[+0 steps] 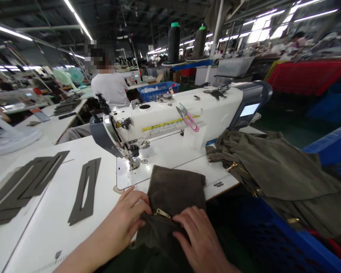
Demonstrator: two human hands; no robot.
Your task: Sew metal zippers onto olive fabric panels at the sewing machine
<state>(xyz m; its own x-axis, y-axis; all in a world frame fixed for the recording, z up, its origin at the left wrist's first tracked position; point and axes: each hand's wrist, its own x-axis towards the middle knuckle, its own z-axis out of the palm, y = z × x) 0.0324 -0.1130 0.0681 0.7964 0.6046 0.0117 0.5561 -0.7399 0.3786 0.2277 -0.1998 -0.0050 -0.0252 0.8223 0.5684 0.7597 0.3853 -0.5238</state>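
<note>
A dark olive fabric piece (pixel 177 185) with a gold zipper pull (pixel 162 214) lies over the front edge of the sewing table, its lower part hanging toward me. My left hand (pixel 132 214) pinches the fabric left of the zipper pull. On the other side, my right hand (pixel 197 235) grips the same fabric, thumb below and fingers on top. Just beyond the cloth stands a white sewing machine (pixel 165 117), its lit needle area (pixel 135 163) to the left of the fabric's far edge. Pink-handled thread snips (pixel 191 120) rest on the machine's body.
Flat olive fabric strips (pixel 25 185) and a slotted piece (pixel 85 189) lie at left. More olive garments with gold zippers (pixel 267 167) drape over a blue crate (pixel 290 235) at right. Thread cones (pixel 174 43) stand behind the machine. A person in a white shirt (pixel 110 89) sits beyond.
</note>
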